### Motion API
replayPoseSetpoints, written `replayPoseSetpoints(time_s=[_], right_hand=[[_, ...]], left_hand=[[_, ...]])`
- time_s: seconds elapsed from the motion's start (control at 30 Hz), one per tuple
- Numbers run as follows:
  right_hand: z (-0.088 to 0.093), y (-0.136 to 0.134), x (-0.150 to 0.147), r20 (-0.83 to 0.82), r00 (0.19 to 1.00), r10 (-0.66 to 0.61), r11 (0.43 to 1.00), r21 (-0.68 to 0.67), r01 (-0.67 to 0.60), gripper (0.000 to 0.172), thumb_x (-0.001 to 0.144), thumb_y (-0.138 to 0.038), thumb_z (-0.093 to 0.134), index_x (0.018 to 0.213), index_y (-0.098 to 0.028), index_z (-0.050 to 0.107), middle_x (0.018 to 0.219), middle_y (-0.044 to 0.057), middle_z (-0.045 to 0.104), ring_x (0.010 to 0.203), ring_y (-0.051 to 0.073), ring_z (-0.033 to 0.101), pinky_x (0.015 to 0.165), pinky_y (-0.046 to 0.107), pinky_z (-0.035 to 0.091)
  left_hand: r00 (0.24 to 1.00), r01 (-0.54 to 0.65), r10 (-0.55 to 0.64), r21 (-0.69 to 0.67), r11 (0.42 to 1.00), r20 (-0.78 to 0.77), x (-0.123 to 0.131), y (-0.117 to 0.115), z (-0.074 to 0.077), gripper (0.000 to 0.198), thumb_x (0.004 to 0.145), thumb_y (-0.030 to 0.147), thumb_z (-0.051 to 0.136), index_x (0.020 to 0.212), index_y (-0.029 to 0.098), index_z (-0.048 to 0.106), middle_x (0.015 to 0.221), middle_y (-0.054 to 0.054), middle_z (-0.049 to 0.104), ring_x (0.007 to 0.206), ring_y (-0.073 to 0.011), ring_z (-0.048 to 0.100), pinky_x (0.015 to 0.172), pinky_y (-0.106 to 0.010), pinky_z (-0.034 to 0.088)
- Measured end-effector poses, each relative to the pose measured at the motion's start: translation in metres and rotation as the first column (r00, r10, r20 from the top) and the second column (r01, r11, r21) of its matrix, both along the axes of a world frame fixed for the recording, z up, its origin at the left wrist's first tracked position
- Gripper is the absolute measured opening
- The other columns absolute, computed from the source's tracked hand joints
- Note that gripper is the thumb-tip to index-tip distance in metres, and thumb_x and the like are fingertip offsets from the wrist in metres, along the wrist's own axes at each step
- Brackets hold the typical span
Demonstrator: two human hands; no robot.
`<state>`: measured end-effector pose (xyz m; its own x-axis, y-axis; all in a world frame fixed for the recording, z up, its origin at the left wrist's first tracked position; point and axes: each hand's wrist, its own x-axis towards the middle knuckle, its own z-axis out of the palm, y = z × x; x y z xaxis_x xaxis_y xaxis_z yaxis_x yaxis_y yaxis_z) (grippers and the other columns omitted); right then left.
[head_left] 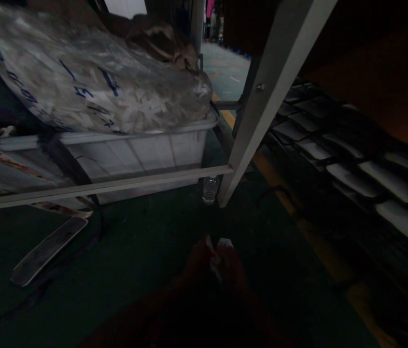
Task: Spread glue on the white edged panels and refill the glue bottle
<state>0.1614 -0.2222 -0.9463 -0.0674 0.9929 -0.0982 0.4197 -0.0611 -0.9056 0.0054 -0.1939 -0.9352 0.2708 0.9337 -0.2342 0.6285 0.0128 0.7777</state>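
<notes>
In the dim lower middle of the head view, my left hand (197, 256) and my right hand (232, 265) are close together above the green floor (146, 251). Both have their fingers closed on a crumpled white piece (215, 261), which looks like thin paper or tissue. One end of it sticks up past the right fingertips. Deep shadow hides most of the fingers and both forearms. Beyond the hands, a small clear bottle (210, 189) stands on the floor beside a metal table leg (261, 111).
A pale plastic bin (153, 152) holds a large clear bag (98, 82) of white strips with blue markings. A metal crossbar (134, 182) runs low in front of it. At left is a flat dark pedal-like piece (49, 251); at right, a dark rack (356, 179) with pale pieces.
</notes>
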Motion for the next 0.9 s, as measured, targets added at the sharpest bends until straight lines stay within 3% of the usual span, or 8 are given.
replayPoseSetpoints(time_s=[0.2,0.43,0.63,0.9], right_hand=[[-0.004,-0.002,0.003,-0.034,0.995,-0.092,0.989,-0.117,0.087,0.021,0.077,-0.024,0.053,0.093,-0.020,0.067,0.102,0.008,0.068,0.098,0.022,0.062,0.086,0.037,0.048],[0.006,0.020,0.006,0.077,0.996,0.053,0.956,-0.292,-0.028,0.018,0.085,-0.030,0.058,0.092,-0.013,0.061,0.091,0.003,0.064,0.081,0.015,0.062,0.073,0.035,0.051],[0.021,0.039,0.000,0.229,0.962,0.149,0.916,-0.398,-0.047,0.017,0.086,-0.030,0.056,0.092,-0.014,0.060,0.093,0.003,0.062,0.080,0.015,0.060,0.072,0.034,0.051],[0.030,0.042,-0.002,0.274,0.956,0.103,0.878,-0.477,0.042,0.018,0.086,-0.030,0.056,0.093,-0.014,0.060,0.095,0.004,0.062,0.082,0.015,0.060,0.072,0.033,0.051]], left_hand=[[1.000,-0.011,0.011,-0.024,1.000,0.006,0.002,-0.001,-0.009,0.053,0.080,0.019,0.044,0.132,0.010,0.038,0.124,-0.016,0.054,0.110,-0.0244,0.051,0.098,-0.041,0.036],[1.000,-0.016,0.017,-0.035,0.999,0.014,-0.002,-0.004,-0.019,0.062,0.076,0.019,0.052,0.135,0.016,0.034,0.109,-0.010,0.060,0.094,-0.0206,0.056,0.087,-0.038,0.043],[1.000,-0.013,0.014,-0.056,0.998,0.013,-0.002,-0.005,-0.009,0.084,0.062,0.017,0.069,0.137,0.021,0.031,0.114,-0.008,0.058,0.101,-0.0226,0.055,0.092,-0.038,0.041],[0.999,-0.036,0.034,-0.090,0.995,-0.021,0.002,-0.002,0.003,0.087,0.061,0.015,0.070,0.138,0.018,0.029,0.112,-0.011,0.061,0.102,-0.0251,0.056,0.089,-0.039,0.044]])
